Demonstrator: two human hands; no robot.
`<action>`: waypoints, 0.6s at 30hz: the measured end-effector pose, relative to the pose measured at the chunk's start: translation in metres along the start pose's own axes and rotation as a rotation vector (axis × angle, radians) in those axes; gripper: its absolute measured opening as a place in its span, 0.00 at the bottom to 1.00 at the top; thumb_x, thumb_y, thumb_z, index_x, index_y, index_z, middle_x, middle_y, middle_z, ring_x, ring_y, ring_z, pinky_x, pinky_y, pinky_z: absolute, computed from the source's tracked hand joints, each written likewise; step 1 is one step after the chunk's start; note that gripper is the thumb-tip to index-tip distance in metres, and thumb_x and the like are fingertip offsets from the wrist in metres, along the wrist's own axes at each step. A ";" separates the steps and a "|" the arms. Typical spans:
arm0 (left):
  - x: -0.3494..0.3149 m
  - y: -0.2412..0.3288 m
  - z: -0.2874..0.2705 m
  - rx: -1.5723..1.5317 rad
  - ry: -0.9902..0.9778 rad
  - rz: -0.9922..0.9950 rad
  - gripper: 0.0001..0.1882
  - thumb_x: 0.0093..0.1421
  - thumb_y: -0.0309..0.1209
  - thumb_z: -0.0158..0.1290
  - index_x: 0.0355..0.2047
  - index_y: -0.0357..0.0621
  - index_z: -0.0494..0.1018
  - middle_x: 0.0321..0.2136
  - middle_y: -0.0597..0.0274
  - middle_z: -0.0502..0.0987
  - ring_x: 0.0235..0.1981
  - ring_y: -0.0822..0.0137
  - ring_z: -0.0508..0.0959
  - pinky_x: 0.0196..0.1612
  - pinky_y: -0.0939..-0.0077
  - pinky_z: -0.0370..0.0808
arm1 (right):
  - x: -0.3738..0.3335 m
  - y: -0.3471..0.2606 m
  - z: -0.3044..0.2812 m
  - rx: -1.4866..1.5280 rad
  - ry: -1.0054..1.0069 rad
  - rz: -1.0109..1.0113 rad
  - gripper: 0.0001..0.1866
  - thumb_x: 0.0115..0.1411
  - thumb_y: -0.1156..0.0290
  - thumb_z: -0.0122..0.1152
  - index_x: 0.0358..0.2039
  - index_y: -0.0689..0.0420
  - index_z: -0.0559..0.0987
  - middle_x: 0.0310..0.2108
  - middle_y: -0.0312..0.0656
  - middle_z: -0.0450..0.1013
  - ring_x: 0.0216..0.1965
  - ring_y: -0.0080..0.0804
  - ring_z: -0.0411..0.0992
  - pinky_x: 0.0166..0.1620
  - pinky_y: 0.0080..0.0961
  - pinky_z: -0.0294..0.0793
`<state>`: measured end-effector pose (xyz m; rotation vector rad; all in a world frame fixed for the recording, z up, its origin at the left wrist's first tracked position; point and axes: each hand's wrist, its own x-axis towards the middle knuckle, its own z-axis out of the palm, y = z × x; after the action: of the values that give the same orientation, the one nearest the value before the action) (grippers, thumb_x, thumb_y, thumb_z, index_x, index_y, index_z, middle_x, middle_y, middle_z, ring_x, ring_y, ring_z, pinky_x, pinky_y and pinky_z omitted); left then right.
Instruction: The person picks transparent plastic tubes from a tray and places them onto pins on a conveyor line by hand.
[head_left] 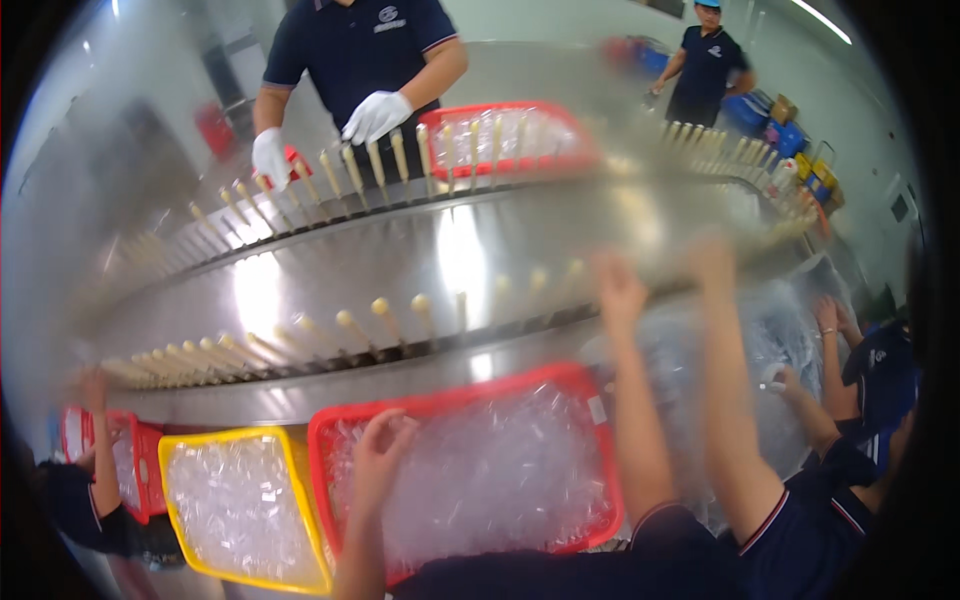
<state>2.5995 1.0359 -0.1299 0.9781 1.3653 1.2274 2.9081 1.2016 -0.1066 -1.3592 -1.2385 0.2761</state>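
Clear plastic pieces point(480, 475) are filling the red basket point(432, 403) at the near side of the metal bench point(345, 285). Over the basket's left part the left hand point(384, 438) is hovering, its fingers curling; I cannot tell whether they are pinching anything. Beyond the basket's far right corner the right hand point(619, 285) is reaching over the bench, its grip too blurred to tell. Left of the basket, a yellow crate point(302, 490) is holding similar pieces

Clear plastic pieces point(490, 475) fill a red basket point(565, 374).
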 end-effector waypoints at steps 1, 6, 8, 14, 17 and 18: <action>-0.001 0.011 0.002 -0.031 -0.003 -0.008 0.14 0.50 0.24 0.52 0.39 0.39 0.67 0.30 0.67 0.72 0.33 0.78 0.71 0.34 0.87 0.68 | 0.003 0.009 -0.005 0.006 0.022 0.009 0.10 0.54 0.75 0.50 0.39 0.57 0.72 0.32 0.37 0.72 0.34 0.22 0.70 0.39 0.17 0.67; 0.018 0.032 0.029 0.042 0.024 0.174 0.12 0.51 0.27 0.52 0.37 0.38 0.68 0.30 0.65 0.73 0.26 0.80 0.70 0.27 0.89 0.66 | 0.042 0.039 -0.050 0.053 0.003 0.055 0.14 0.54 0.76 0.49 0.43 0.58 0.69 0.38 0.40 0.70 0.39 0.22 0.68 0.42 0.18 0.65; 0.035 0.048 0.042 0.078 0.041 0.229 0.12 0.51 0.27 0.52 0.37 0.37 0.68 0.29 0.65 0.74 0.25 0.80 0.70 0.26 0.90 0.66 | 0.043 0.035 -0.062 -0.003 -0.016 0.064 0.16 0.54 0.77 0.48 0.45 0.58 0.68 0.41 0.42 0.68 0.41 0.23 0.67 0.44 0.18 0.65; 0.072 0.102 0.129 0.513 0.415 0.522 0.14 0.49 0.32 0.53 0.38 0.44 0.70 0.27 0.63 0.76 0.24 0.74 0.75 0.28 0.81 0.70 | -0.077 0.024 -0.093 0.069 -0.118 0.176 0.20 0.52 0.77 0.47 0.47 0.62 0.66 0.48 0.48 0.64 0.50 0.33 0.61 0.50 0.25 0.60; 0.082 0.083 0.183 0.855 0.482 0.796 0.14 0.49 0.34 0.52 0.37 0.50 0.70 0.29 0.61 0.75 0.24 0.66 0.75 0.28 0.77 0.70 | -0.131 -0.001 -0.133 -0.159 -0.681 0.001 0.19 0.49 0.74 0.51 0.44 0.61 0.69 0.46 0.45 0.66 0.47 0.36 0.64 0.52 0.29 0.59; 0.081 0.082 0.210 0.816 0.471 0.767 0.14 0.48 0.34 0.52 0.37 0.50 0.70 0.29 0.60 0.75 0.25 0.64 0.75 0.29 0.75 0.70 | -0.154 0.032 -0.140 -0.275 -0.773 -0.048 0.19 0.50 0.72 0.50 0.44 0.59 0.68 0.46 0.43 0.65 0.47 0.36 0.64 0.51 0.30 0.60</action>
<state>2.7890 1.1619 -0.0558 2.0056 2.0292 1.5339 2.9708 1.0119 -0.1735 -1.5065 -2.0021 0.6570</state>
